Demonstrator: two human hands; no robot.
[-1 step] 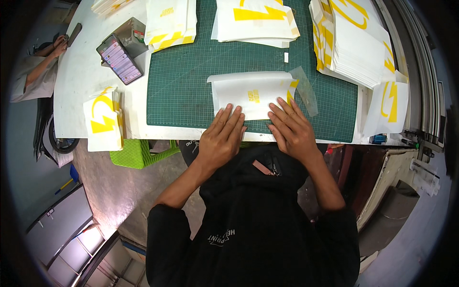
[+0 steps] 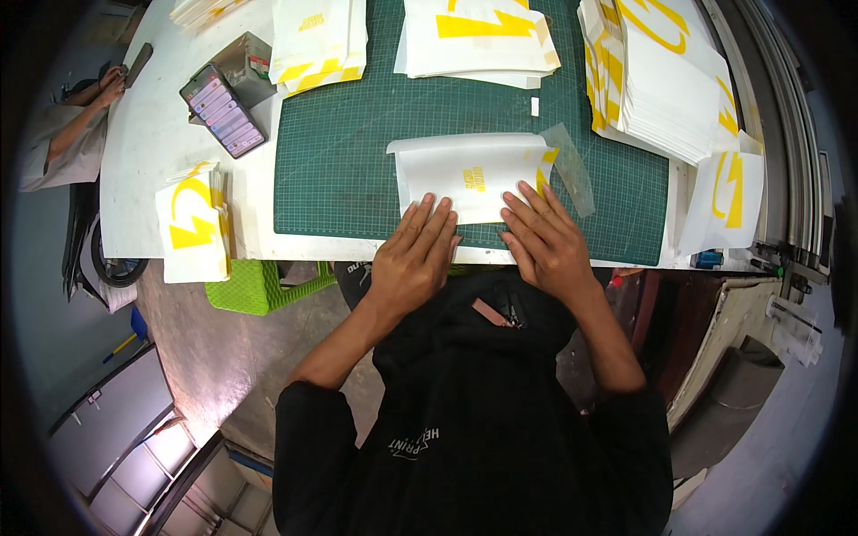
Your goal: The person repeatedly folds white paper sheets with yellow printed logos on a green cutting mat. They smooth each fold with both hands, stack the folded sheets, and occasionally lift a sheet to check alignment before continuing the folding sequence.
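On the green cutting mat (image 2: 349,170), my left hand (image 2: 413,255) and right hand (image 2: 547,239) lie slightly spread on the white paper (image 2: 466,170) (its far edge curls), which uneven pressing could skew or crease.

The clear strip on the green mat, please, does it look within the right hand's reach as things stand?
Likely yes: the clear strip lies just beyond the right hand, mostly uncovered, with nothing visible standing between; its fingers would only have to leave the white paper.
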